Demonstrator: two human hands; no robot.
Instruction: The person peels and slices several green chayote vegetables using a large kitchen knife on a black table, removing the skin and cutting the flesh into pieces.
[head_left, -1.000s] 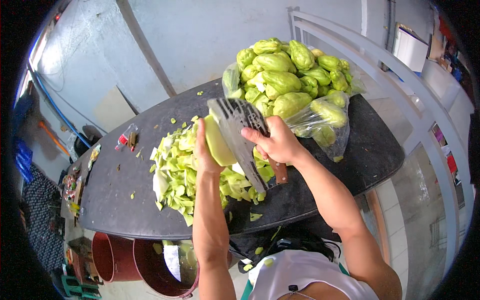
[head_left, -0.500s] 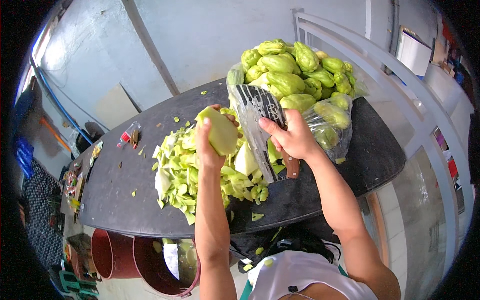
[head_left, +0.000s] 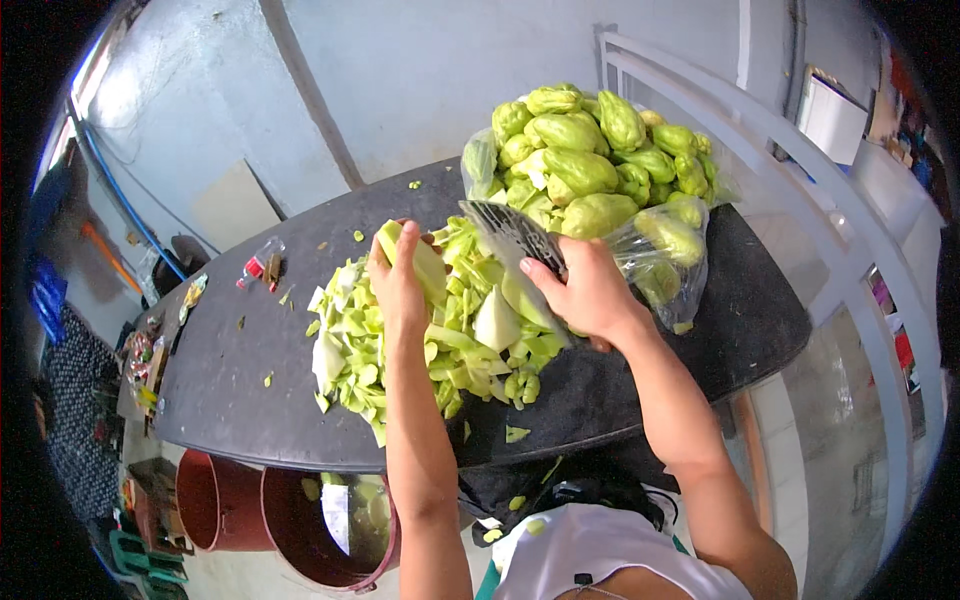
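Note:
My left hand (head_left: 402,290) is wrapped round a pale green peeled chayote (head_left: 428,268), held just above a heap of chayote peels (head_left: 365,350). In my right hand (head_left: 588,290) is a wide-bladed knife, its dark, wet-streaked blade (head_left: 508,232) slanting up and left, apart from the chayote. My fingers cover most of its handle. A pale peeled piece (head_left: 496,320) lies in the heap below the blade. Behind the knife, whole green chayotes (head_left: 580,172) are piled in an opened clear plastic bag (head_left: 690,290).
The dark table (head_left: 240,380) has a curved edge. Small litter with a red-capped piece (head_left: 255,268) lies on its left. Two reddish tubs (head_left: 222,505) stand below the near left edge; one holds liquid and pale pieces. A grey railing (head_left: 800,200) runs along the right.
The knife has tipped, so its broad face shows less. My left hand has shifted slightly left, and the chayote in it has turned.

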